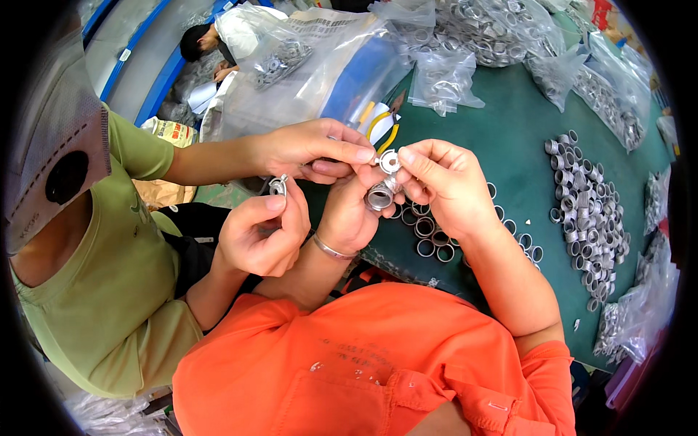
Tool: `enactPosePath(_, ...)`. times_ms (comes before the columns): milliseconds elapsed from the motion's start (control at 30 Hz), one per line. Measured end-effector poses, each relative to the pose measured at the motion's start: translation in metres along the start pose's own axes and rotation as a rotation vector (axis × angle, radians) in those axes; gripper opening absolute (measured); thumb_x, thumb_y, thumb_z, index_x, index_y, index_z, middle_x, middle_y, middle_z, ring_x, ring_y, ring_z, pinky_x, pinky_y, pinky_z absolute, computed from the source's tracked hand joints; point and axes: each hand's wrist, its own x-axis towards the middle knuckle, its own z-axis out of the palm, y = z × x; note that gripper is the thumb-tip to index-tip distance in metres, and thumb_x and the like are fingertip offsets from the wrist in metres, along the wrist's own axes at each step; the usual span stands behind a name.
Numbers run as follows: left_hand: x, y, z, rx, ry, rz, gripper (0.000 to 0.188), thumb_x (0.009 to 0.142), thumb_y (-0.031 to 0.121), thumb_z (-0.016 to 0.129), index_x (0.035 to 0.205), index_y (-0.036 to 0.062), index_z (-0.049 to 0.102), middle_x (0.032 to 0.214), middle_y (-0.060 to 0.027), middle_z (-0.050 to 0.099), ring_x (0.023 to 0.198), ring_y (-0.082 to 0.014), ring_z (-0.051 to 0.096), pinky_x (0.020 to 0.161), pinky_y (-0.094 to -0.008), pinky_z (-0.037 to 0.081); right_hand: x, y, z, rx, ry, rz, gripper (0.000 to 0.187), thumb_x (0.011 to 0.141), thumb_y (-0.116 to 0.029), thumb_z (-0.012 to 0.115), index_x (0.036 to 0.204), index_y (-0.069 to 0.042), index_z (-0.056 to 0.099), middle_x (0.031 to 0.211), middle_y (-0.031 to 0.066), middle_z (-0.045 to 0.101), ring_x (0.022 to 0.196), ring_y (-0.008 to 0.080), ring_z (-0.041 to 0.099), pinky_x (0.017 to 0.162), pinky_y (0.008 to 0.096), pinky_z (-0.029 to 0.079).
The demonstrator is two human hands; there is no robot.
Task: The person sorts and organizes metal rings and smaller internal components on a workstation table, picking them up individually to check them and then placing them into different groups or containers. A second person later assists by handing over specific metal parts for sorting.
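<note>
My left hand (347, 220), with a bracelet at its wrist, is closed around a grey metal ring fitting (380, 197). Just above it, my right hand (452, 185) pinches a small round metal part (390, 161) with a hole in its middle. A co-worker in green reaches in from the left; that person's far hand (316, 149) has its fingertips at the same round part, partly covering my left fingers. The co-worker's nearer hand (263, 236) holds up another small metal part (278, 185).
Loose metal rings (435, 236) lie on the green table (502, 131) behind my hands, with a larger pile (590, 211) at right. Bags of parts (494, 29) line the far and right edges. Yellow-handled pliers (389, 136) lie beyond my hands. Another person (233, 33) bends over at far left.
</note>
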Motion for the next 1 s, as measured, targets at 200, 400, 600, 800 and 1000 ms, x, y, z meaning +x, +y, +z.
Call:
enactPosePath(200,-0.002,0.005,0.005,-0.063,0.001,-0.021,0.016,0.092,0.016,0.051,0.098,0.002,0.056,0.082,-0.0076,0.06,0.058,-0.0127,0.057,0.042,-0.0202,0.041,0.0,0.002,-0.007,0.041,0.056,-0.001,0.015,0.089,-0.015,0.064,0.09,0.0,0.061,0.076,0.0034,0.063,0.059,0.005,0.05,0.051,0.0176,0.037)
enactPosePath(400,-0.007,0.012,0.012,-0.138,-0.021,-0.038,0.012,0.092,0.014,0.055,0.097,0.0034,0.055,0.078,-0.0072,0.06,0.056,-0.012,0.057,0.042,-0.0201,0.04,0.0,0.007,-0.011,0.079,0.022,-0.035,0.016,0.089,-0.016,0.064,0.092,-0.001,0.061,0.077,0.0033,0.063,0.06,0.0054,0.05,0.053,0.0178,0.039)
enactPosePath(600,-0.007,0.013,0.011,-0.153,-0.013,-0.061,0.011,0.092,0.015,0.056,0.096,0.0047,0.056,0.074,-0.0039,0.057,0.053,-0.012,0.056,0.04,-0.0198,0.038,-0.001,0.008,-0.011,0.046,0.024,-0.049,0.016,0.089,-0.016,0.063,0.094,0.0,0.061,0.078,0.0033,0.063,0.061,0.0057,0.051,0.054,0.0182,0.041)
enactPosePath(800,-0.007,0.013,0.009,-0.16,-0.038,-0.042,0.017,0.094,0.023,0.054,0.093,0.0057,0.057,0.072,-0.0026,0.056,0.052,-0.0115,0.055,0.039,-0.0197,0.037,-0.001,0.008,-0.009,0.02,0.012,-0.077,0.014,0.09,-0.012,0.061,0.096,0.0,0.061,0.078,0.0033,0.063,0.062,0.0057,0.052,0.055,0.0184,0.042)
enactPosePath(1000,-0.01,0.014,0.01,-0.086,-0.007,0.025,0.018,0.094,0.023,0.055,0.092,0.0051,0.057,0.07,-0.0027,0.056,0.051,-0.0106,0.055,0.038,-0.0188,0.037,-0.002,0.009,-0.009,-0.262,0.004,-0.178,0.01,0.088,-0.003,0.06,0.097,0.0,0.061,0.078,0.0017,0.06,0.061,0.0051,0.051,0.055,0.0188,0.043)
